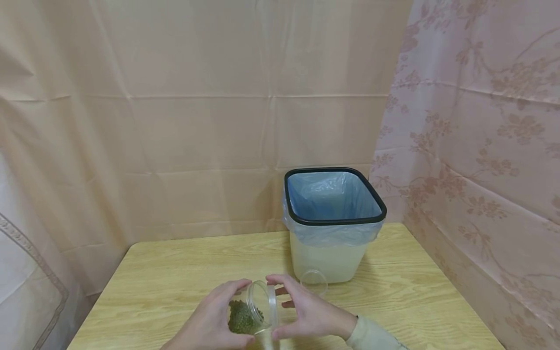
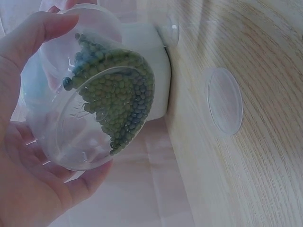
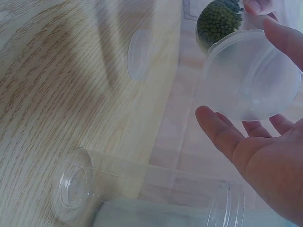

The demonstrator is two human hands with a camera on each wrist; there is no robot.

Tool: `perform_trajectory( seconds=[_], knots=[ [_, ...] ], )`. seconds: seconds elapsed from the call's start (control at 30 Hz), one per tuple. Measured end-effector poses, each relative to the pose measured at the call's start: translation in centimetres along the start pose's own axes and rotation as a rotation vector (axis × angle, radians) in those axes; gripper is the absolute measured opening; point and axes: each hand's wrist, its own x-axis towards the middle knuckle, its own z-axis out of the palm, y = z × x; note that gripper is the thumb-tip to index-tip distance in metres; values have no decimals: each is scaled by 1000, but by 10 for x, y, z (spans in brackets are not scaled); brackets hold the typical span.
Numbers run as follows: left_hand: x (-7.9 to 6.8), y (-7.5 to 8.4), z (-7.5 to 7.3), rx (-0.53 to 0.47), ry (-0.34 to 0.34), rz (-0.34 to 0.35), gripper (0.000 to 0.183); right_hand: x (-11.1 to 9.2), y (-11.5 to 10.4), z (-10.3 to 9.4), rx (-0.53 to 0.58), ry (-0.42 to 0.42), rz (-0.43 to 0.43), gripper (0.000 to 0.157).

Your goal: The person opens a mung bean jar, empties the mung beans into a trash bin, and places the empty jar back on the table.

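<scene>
My left hand grips a clear plastic jar tipped on its side, with green beans heaped along its lower wall. Thumb and fingers of my right hand hold a round translucent lid by its edge, upright and close to the jar's mouth. Beyond the right hand, a second clear jar stands upright on the table with its top uncovered. Another translucent lid lies flat on the wooden table, mostly hidden by the hands in the head view.
A pale bin with a black rim and a blue bag liner stands at the table's back right, just behind the second jar. The wood-grain table meets a beige curtain at the back and a flowered pink curtain on the right.
</scene>
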Motion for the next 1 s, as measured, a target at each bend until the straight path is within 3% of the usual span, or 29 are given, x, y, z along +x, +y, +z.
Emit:
perform_trajectory(
  seconds=[0.47, 0.83, 1.0],
  knots=[
    [0, 0, 1, 9, 32, 17, 93, -2, 4, 0, 34, -21, -1, 93],
    [1, -1, 4, 2, 39, 65, 92, -1, 6, 1, -54, -29, -18, 102],
    [0, -1, 5, -2, 32, 44, 94, -2, 7, 2, -51, -19, -18, 102]
  ],
)
